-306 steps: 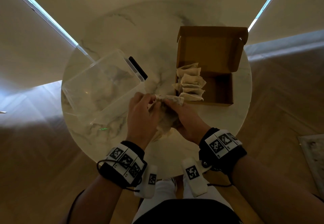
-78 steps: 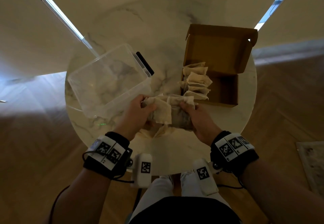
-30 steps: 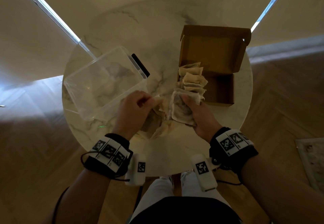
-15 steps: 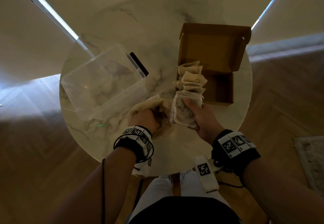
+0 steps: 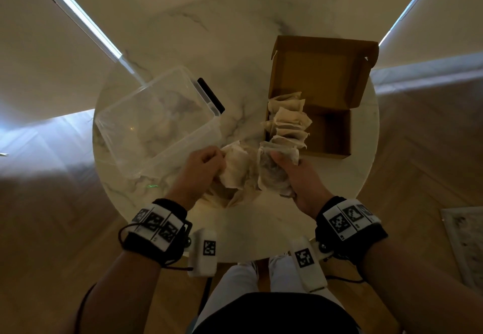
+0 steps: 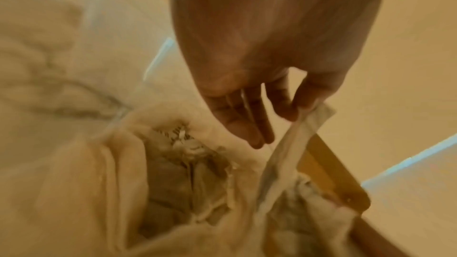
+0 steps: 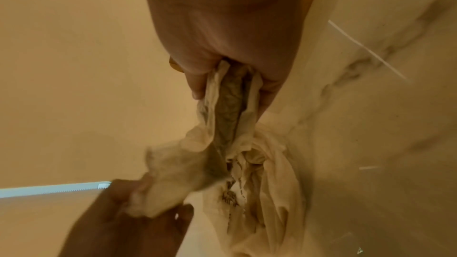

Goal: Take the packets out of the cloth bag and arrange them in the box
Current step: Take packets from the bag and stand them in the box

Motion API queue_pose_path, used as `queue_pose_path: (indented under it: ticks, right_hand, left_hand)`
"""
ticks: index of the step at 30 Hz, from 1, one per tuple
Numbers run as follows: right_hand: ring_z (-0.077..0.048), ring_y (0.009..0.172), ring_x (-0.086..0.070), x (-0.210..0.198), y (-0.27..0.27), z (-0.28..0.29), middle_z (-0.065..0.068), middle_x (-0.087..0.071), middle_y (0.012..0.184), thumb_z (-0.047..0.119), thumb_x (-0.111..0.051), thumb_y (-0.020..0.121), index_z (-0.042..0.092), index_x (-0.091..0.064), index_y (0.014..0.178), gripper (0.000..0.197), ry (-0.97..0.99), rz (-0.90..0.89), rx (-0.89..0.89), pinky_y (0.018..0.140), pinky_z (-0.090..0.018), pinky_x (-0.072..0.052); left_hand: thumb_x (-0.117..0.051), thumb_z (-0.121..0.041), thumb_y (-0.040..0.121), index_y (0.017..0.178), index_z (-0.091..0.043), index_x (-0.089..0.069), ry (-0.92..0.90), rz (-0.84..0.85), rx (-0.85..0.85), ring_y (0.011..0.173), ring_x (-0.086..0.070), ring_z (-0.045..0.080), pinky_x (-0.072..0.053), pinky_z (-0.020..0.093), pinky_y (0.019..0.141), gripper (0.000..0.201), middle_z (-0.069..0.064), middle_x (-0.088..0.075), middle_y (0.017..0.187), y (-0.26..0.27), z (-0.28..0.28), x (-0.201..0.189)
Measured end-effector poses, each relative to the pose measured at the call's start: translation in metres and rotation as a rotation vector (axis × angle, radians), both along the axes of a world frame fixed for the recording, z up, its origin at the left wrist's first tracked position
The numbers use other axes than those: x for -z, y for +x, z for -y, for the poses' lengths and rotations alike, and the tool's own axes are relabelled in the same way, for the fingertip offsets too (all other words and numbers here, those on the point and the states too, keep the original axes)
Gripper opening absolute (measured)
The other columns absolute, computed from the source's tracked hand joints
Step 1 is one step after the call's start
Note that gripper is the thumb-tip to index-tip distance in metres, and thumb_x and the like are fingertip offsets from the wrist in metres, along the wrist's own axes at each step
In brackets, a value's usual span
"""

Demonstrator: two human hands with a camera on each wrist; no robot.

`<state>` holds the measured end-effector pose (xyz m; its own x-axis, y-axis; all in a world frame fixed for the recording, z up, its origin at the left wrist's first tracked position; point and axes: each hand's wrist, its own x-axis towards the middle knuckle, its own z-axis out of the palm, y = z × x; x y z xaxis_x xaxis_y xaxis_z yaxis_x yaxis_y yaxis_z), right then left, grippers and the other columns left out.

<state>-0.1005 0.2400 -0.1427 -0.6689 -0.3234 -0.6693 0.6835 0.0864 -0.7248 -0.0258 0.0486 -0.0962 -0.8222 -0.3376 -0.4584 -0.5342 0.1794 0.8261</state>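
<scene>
On the round marble table, my left hand (image 5: 218, 162) pinches one pale packet (image 5: 235, 171) by its edge, just above the crumpled cloth bag (image 5: 224, 199). In the left wrist view thumb and forefinger (image 6: 309, 97) hold that packet (image 6: 291, 144) over the bag's open mouth (image 6: 173, 173). My right hand (image 5: 278, 157) grips a bundle of packets (image 5: 271, 176) at the near left corner of the cardboard box (image 5: 337, 135). The right wrist view shows this bundle (image 7: 230, 101) squeezed in the fist. A row of packets (image 5: 287, 121) stands along the box's left side.
An empty clear plastic tub (image 5: 156, 121) sits at the left of the table, with a black flat object (image 5: 210, 95) by its far corner. The box lid (image 5: 321, 69) stands up at the back. The table edge (image 5: 235, 252) lies close to my body.
My left hand was reaching down into the bag half a second ago; now it has come up holding a packet. The right hand keeps its bundle by the box.
</scene>
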Motion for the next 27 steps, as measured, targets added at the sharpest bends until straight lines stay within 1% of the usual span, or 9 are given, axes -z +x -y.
queue_pose_path:
  ticks: [4, 7, 9, 11, 13, 16, 18, 21, 27]
  right_hand:
    - [-0.018, 0.074, -0.069, -0.004, 0.009, 0.008, -0.003, -0.073, 0.081, 0.033, -0.067, 0.09, 0.013, -0.072, 0.092, 0.02, 0.028, -0.047, -0.058, 0.054, -0.026, -0.052]
    - [-0.007, 0.066, -0.07, -0.011, 0.016, 0.016, -0.001, -0.072, 0.079, 0.023, -0.061, 0.095, 0.016, -0.071, 0.091, 0.012, 0.041, -0.091, -0.088, 0.052, -0.022, -0.054]
    - [-0.016, 0.077, -0.073, -0.01, 0.017, 0.02, -0.006, -0.074, 0.088, 0.024, -0.061, 0.095, 0.016, -0.072, 0.096, 0.014, 0.087, -0.104, -0.088, 0.062, -0.035, -0.062]
    - [-0.028, 0.083, -0.073, -0.012, 0.018, 0.024, -0.01, -0.074, 0.096, 0.028, -0.063, 0.093, 0.015, -0.072, 0.102, 0.018, 0.101, -0.096, -0.069, 0.068, -0.044, -0.062]
    - [-0.027, 0.082, -0.073, -0.012, 0.018, 0.025, -0.009, -0.074, 0.095, 0.029, -0.064, 0.093, 0.016, -0.072, 0.1, 0.016, 0.095, -0.1, -0.051, 0.063, -0.037, -0.061]
    - [-0.02, 0.079, -0.068, -0.016, 0.015, 0.025, -0.003, -0.072, 0.087, 0.033, -0.063, 0.092, 0.023, -0.07, 0.088, 0.013, 0.11, -0.107, -0.059, 0.055, -0.028, -0.053]
    - [-0.025, 0.076, -0.067, -0.016, 0.013, 0.023, -0.01, -0.073, 0.091, 0.039, -0.065, 0.09, 0.015, -0.071, 0.093, 0.025, 0.088, -0.062, -0.087, 0.05, -0.026, -0.048]
    - [-0.023, 0.066, -0.06, -0.018, 0.01, 0.02, -0.017, -0.068, 0.09, 0.039, -0.062, 0.091, 0.006, -0.069, 0.1, 0.035, 0.007, -0.025, -0.099, 0.045, -0.023, -0.042]
    - [-0.013, 0.052, -0.06, -0.027, 0.006, 0.016, -0.004, -0.067, 0.069, 0.025, -0.05, 0.1, 0.012, -0.064, 0.093, 0.02, -0.072, -0.055, -0.089, 0.04, -0.021, -0.039]
  left_hand:
    - [-0.045, -0.002, 0.082, 0.053, -0.02, -0.041, 0.357, -0.16, -0.262, 0.053, -0.035, 0.008, -0.033, 0.019, 0.051, 0.035, -0.006, -0.037, 0.056, 0.003, -0.017, -0.006]
    - [-0.051, -0.007, 0.086, 0.05, -0.024, -0.046, 0.189, -0.128, -0.249, 0.055, -0.041, 0.011, -0.038, 0.027, 0.057, 0.04, -0.007, -0.042, 0.053, 0.004, -0.035, -0.002]
    - [-0.057, -0.012, 0.09, 0.064, -0.016, -0.053, 0.123, -0.141, -0.206, 0.058, -0.046, 0.01, -0.042, 0.03, 0.06, 0.027, -0.005, -0.048, 0.059, 0.003, -0.046, -0.006]
    - [-0.064, -0.022, 0.09, 0.079, -0.013, -0.058, 0.004, -0.166, -0.153, 0.057, -0.05, -0.003, -0.044, 0.015, 0.057, 0.015, -0.01, -0.053, 0.067, 0.001, -0.054, -0.009]
    - [-0.066, -0.03, 0.088, 0.092, -0.016, -0.059, -0.134, -0.169, -0.113, 0.065, -0.055, -0.009, -0.044, 0.01, 0.055, 0.016, -0.013, -0.056, 0.075, -0.001, -0.054, -0.009]
    - [-0.057, -0.028, 0.093, 0.091, -0.021, -0.061, -0.252, -0.172, -0.074, 0.075, -0.06, 0.009, -0.049, 0.018, 0.061, 0.009, -0.007, -0.062, 0.079, 0.0, -0.045, -0.007]
    - [-0.054, -0.027, 0.095, 0.082, -0.023, -0.06, -0.3, -0.194, -0.081, 0.068, -0.056, 0.009, -0.049, 0.033, 0.064, 0.015, -0.005, -0.06, 0.073, 0.001, -0.034, -0.008]
    - [-0.053, -0.026, 0.096, 0.083, -0.023, -0.063, -0.321, -0.276, -0.069, 0.067, -0.056, 0.008, -0.048, 0.029, 0.064, 0.017, -0.005, -0.061, 0.072, 0.003, -0.026, -0.024]
    - [-0.056, -0.015, 0.095, 0.086, -0.023, -0.069, -0.069, -0.33, 0.138, 0.074, -0.061, 0.001, -0.048, 0.015, 0.072, 0.017, -0.013, -0.067, 0.075, -0.002, -0.021, -0.05]
